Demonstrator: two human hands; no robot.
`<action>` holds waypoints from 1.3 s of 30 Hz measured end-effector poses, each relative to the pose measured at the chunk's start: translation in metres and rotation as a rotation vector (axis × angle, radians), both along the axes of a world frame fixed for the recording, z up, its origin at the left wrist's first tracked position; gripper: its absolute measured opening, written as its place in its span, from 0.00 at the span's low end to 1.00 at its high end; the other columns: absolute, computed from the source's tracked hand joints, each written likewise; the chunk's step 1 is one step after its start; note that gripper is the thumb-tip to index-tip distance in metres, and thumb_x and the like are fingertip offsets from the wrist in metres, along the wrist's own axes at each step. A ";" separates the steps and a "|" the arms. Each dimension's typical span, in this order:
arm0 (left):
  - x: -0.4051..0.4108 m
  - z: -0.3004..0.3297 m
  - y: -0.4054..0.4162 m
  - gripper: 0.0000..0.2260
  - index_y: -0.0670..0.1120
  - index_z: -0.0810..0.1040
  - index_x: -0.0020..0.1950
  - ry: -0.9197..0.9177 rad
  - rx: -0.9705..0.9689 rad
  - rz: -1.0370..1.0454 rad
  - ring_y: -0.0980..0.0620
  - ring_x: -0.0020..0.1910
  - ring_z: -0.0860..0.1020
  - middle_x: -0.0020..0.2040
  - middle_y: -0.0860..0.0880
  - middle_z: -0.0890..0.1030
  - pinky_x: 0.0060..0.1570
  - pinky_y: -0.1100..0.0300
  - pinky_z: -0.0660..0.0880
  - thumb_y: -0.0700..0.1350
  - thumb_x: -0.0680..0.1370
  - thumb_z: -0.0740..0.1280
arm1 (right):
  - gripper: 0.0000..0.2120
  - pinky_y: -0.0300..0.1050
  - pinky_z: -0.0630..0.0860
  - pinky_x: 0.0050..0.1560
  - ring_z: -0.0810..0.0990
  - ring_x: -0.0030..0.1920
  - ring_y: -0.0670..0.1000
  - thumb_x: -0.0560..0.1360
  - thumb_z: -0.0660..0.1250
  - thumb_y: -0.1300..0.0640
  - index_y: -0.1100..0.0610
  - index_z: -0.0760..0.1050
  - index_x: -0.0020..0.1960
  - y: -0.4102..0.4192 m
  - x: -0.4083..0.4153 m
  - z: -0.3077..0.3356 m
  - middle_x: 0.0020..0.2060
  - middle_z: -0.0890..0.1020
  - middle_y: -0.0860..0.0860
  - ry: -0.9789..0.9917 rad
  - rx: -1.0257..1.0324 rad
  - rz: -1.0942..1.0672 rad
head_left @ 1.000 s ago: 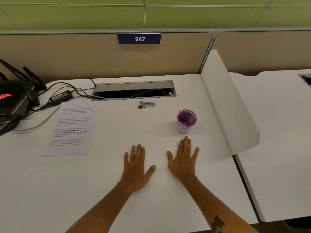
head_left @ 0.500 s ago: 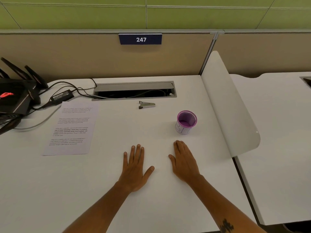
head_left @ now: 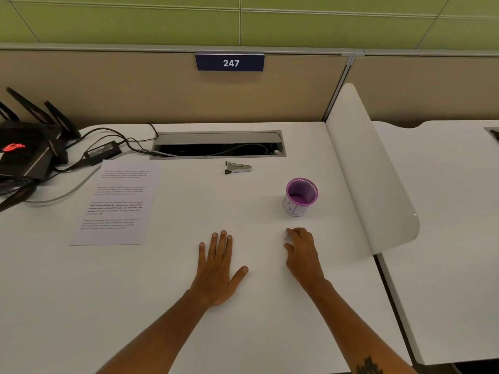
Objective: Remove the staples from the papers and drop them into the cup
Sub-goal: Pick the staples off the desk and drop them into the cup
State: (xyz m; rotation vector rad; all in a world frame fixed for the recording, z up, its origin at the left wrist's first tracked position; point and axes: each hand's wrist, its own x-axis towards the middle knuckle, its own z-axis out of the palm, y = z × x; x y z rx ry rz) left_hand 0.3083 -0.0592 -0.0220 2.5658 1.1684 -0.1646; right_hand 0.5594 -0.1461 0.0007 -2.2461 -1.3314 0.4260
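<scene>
A printed paper sheet (head_left: 116, 202) lies flat at the left of the white desk (head_left: 175, 319). The metal staple remover (head_left: 237, 167) lies by itself near the cable slot. Right of the middle stands an upright purple-lined cup (head_left: 301, 197). My left hand (head_left: 218, 268) rests flat on the desk, fingers straight and spread. My right hand (head_left: 302, 252) sits just in front of the cup with its fingers curled down onto a small white scrap (head_left: 286, 236); what the scrap is cannot be told.
A black router (head_left: 24, 152) with antennas, a power brick (head_left: 102, 151) and loose cables crowd the far left. An open cable slot (head_left: 217, 145) runs along the back. A white curved divider (head_left: 378, 179) bounds the desk's right side, with another desk beyond it.
My right hand lay flat with straight fingers; its fingers have curled in over the small white scrap by its fingertips. My left hand has stayed flat in place.
</scene>
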 end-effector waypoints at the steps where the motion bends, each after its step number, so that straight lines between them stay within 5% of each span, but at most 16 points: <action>1: 0.000 0.000 0.000 0.42 0.44 0.41 0.85 -0.004 -0.006 0.000 0.44 0.84 0.37 0.86 0.45 0.39 0.79 0.40 0.35 0.72 0.81 0.40 | 0.18 0.39 0.70 0.63 0.77 0.63 0.58 0.80 0.66 0.68 0.65 0.76 0.69 0.003 0.000 -0.001 0.61 0.80 0.58 -0.002 0.000 0.003; 5: 0.000 0.005 0.001 0.44 0.45 0.36 0.84 0.003 -0.031 -0.001 0.46 0.83 0.32 0.84 0.47 0.33 0.78 0.41 0.31 0.73 0.77 0.34 | 0.18 0.38 0.72 0.58 0.79 0.57 0.58 0.76 0.67 0.74 0.65 0.79 0.65 0.010 0.005 0.001 0.55 0.82 0.58 -0.005 0.017 -0.030; 11: 0.001 0.007 0.001 0.44 0.46 0.35 0.84 0.008 -0.051 0.004 0.46 0.82 0.30 0.84 0.47 0.31 0.79 0.40 0.32 0.74 0.76 0.32 | 0.18 0.42 0.77 0.57 0.78 0.60 0.58 0.76 0.73 0.67 0.64 0.80 0.65 0.010 0.008 -0.002 0.59 0.81 0.58 -0.113 -0.026 0.106; 15: 0.000 0.007 0.001 0.44 0.45 0.36 0.84 0.009 -0.050 0.003 0.46 0.83 0.31 0.84 0.47 0.32 0.79 0.39 0.33 0.74 0.77 0.33 | 0.07 0.33 0.72 0.49 0.76 0.48 0.49 0.80 0.68 0.63 0.59 0.81 0.57 0.013 0.007 -0.006 0.51 0.79 0.52 -0.141 -0.055 0.086; 18: 0.001 0.008 0.001 0.45 0.45 0.34 0.84 0.027 -0.052 -0.001 0.46 0.82 0.30 0.84 0.47 0.30 0.79 0.39 0.32 0.74 0.76 0.31 | 0.04 0.40 0.75 0.46 0.74 0.43 0.48 0.82 0.64 0.61 0.57 0.78 0.53 0.016 0.006 -0.005 0.47 0.77 0.51 -0.133 -0.056 0.044; 23: 0.001 0.010 0.002 0.45 0.46 0.32 0.83 0.040 -0.059 0.002 0.47 0.81 0.28 0.83 0.48 0.28 0.79 0.39 0.32 0.74 0.75 0.29 | 0.09 0.47 0.80 0.40 0.80 0.43 0.57 0.73 0.71 0.72 0.65 0.84 0.51 0.018 0.001 0.003 0.43 0.82 0.57 -0.256 -0.111 0.124; 29: 0.001 0.010 0.002 0.44 0.46 0.33 0.83 0.035 -0.060 0.004 0.47 0.82 0.28 0.83 0.48 0.29 0.79 0.40 0.31 0.74 0.76 0.31 | 0.11 0.45 0.73 0.29 0.78 0.35 0.56 0.64 0.75 0.76 0.63 0.82 0.40 0.021 -0.008 0.008 0.34 0.79 0.57 -0.358 -0.098 0.146; 39: 0.001 0.011 0.002 0.45 0.46 0.35 0.84 0.028 -0.067 0.008 0.46 0.82 0.30 0.84 0.47 0.32 0.79 0.39 0.33 0.74 0.76 0.31 | 0.15 0.49 0.80 0.32 0.79 0.38 0.58 0.63 0.75 0.78 0.66 0.80 0.46 0.013 -0.014 0.001 0.39 0.81 0.60 -0.410 0.061 0.200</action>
